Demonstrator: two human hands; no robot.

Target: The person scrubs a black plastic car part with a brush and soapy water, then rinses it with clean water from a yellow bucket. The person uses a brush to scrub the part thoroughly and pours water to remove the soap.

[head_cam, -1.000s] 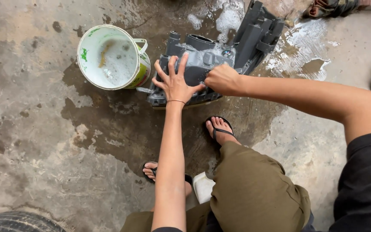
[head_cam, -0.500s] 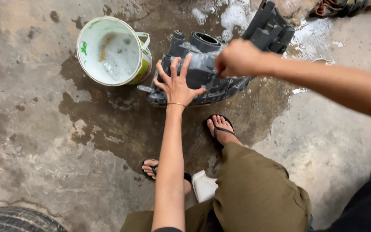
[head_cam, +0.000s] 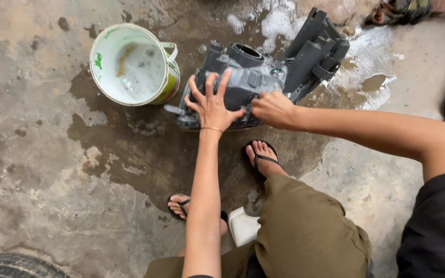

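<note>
A dark grey plastic vehicle part (head_cam: 263,72) with round sockets and black brackets lies on wet concrete in front of me. My left hand (head_cam: 211,105) rests flat on its near side, fingers spread, a thin bracelet at the wrist. My right hand (head_cam: 273,109) is curled into a fist against the part's near edge, just right of the left hand; anything inside the fist is hidden. A white bucket (head_cam: 171,85) with a green-yellow outside and cloudy water stands just left of the part.
Soap foam (head_cam: 279,20) and puddles spread behind and right of the part. My sandalled feet (head_cam: 262,154) are planted close to it, and a low white block (head_cam: 243,224) sits under me. A tyre (head_cam: 11,266) shows at the bottom left. Crumpled cloth (head_cam: 403,9) lies top right.
My right hand lifted off the part towards its upper right, then came back down to the near edge. The left hand stayed spread on the part.
</note>
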